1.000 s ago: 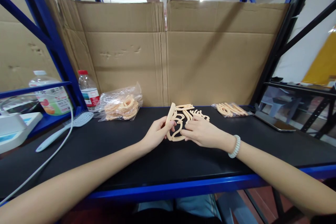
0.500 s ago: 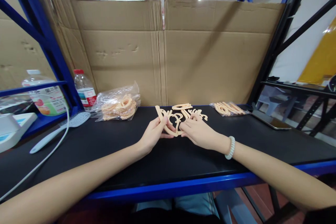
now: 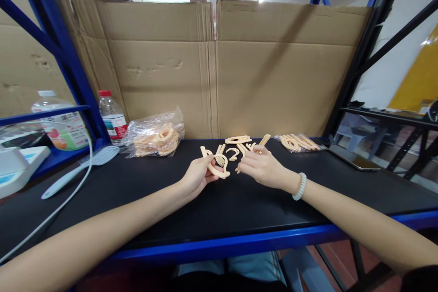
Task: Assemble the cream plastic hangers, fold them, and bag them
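My left hand [image 3: 200, 173] is closed around a beige, curved piece [image 3: 219, 174] that looks like part of a folding clothes hanger, with a thinner curved arm rising from its right end. A little to the right, my right hand [image 3: 260, 166] grips a similar beige hanger arm [image 3: 264, 139]. One end of that arm sticks up above the knuckles, and a tip shows below the fingers. The two held pieces are apart. Between and behind the hands lie a beige hook [image 3: 233, 153] and several straight and curved beige pieces [image 3: 238, 139] on the black tabletop [image 3: 212, 214].
A clear bag of beige pieces [image 3: 155, 139] lies at the back left, and a smaller bag [image 3: 297, 142] at the back right. A hairbrush [image 3: 99, 156], white cable [image 3: 77, 182] and red-capped bottle [image 3: 113, 118] are left. A tablet-like slab [image 3: 354, 157] lies right. Cardboard [image 3: 273, 73] walls the back.
My hands were together on the beige pieces. Now my right hand has drawn away to the right with one arm, while my left hand keeps the curved piece.
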Motion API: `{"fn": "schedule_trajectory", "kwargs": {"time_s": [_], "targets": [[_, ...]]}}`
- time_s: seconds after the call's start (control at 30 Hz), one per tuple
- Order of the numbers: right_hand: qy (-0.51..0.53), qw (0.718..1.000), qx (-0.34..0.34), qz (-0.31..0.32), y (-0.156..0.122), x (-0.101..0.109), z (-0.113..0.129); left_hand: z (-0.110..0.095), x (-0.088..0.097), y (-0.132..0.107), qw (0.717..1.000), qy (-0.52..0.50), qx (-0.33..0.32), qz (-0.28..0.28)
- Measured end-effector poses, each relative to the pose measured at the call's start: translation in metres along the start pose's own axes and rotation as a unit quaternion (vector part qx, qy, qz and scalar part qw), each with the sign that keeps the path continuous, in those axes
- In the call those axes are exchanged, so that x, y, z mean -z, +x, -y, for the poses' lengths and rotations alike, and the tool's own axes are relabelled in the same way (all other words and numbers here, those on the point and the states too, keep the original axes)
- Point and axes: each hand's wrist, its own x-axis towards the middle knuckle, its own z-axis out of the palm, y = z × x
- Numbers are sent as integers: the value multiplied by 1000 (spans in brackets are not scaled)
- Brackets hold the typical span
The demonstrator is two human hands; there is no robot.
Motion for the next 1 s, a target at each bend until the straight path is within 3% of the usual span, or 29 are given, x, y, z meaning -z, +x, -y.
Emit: {"fn": "schedule_trajectory", "kwargs": {"time_s": [0.17,0.27,0.67,1.0], "targets": [[69,986,-150,-29,-15,0,-38,6,2,3,999,21,-21,38],[80,978,-193,-5,-26,-8,-58,9,1,2,998,28,-12,59],[203,955,-179,119,-35,-49,-56,7,3,6,997,25,-1,74],[245,939,-192,144,-31,-37,-53,8,3,5,996,27,-2,80]]}}
